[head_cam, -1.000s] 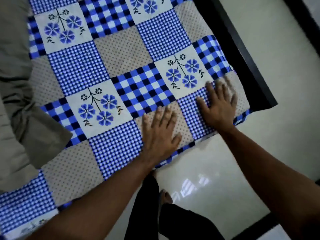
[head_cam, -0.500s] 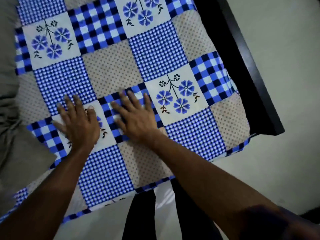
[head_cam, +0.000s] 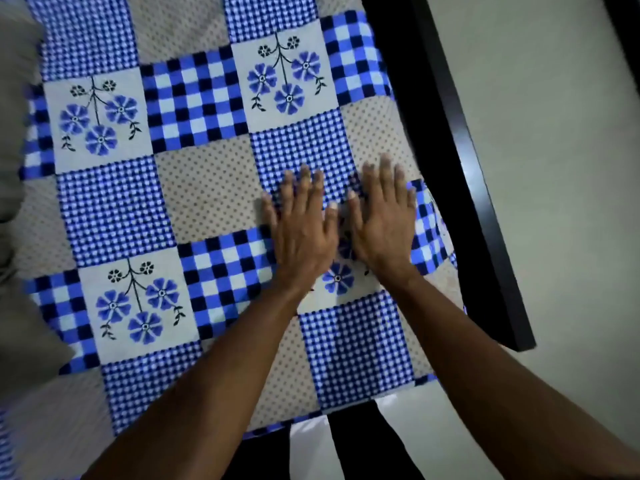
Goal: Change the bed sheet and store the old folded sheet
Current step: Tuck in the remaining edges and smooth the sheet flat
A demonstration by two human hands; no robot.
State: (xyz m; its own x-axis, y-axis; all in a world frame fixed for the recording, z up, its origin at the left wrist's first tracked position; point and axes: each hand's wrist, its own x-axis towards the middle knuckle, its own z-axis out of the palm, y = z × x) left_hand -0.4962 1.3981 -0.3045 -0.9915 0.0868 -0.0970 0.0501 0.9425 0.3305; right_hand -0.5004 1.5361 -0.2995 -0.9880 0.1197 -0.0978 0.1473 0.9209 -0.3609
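Pressing palms down on patchwork blue-and-white bed sheet (head_cam: 114, 216) with left hand (head_cam: 304, 233) and right hand (head_cam: 381, 223), side by side, fingers straight, slightly spread, gripping nothing. Spread flat across bed, up against dark bed frame (head_cam: 450, 140) at right. Bunched along left edge: grey cloth (head_cam: 14, 150). Beyond frame, pale floor (head_cam: 554, 168).

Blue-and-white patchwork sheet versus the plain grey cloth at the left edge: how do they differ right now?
The blue-and-white patchwork sheet shows checks, dots and flowers; the plain grey cloth is one colour. The sheet lies spread flat; the cloth is bunched. The left hand and right hand press flat on the sheet, not the cloth. Both lie on the bed.
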